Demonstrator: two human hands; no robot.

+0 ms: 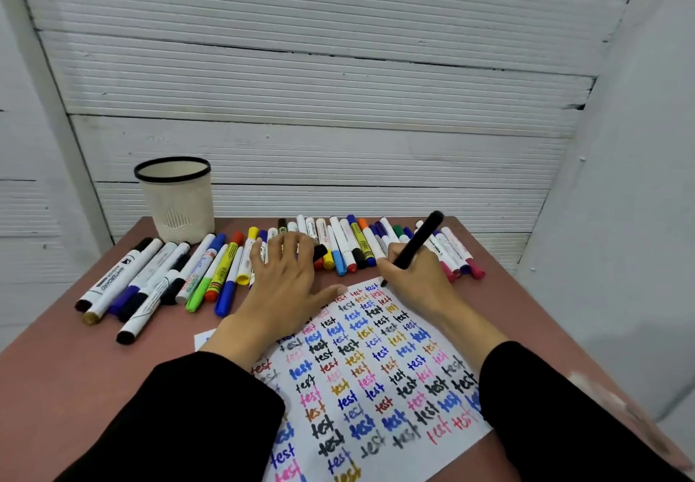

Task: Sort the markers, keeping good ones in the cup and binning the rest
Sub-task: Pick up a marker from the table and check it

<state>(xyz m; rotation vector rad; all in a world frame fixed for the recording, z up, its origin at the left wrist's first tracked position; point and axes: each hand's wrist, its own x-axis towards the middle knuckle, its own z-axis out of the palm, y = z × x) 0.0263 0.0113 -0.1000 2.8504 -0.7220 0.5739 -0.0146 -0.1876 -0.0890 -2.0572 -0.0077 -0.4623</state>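
- Spreading under both hands, a reddish-brown tabletop (526,316) carries a white sheet covered in coloured "test" scrawls (376,376).
- Beyond the fingers runs a row of mixed capped markers (210,274).
- Far left of the grip stands a cream mesh cup with a black rim (176,199).
- The left hand (286,286) lies flat, pinning a black cap (319,252).
- The right hand (417,278) pinches a black marker (417,244), tip on the sheet's far edge.

Even, soft light; wide-angle edge warping.
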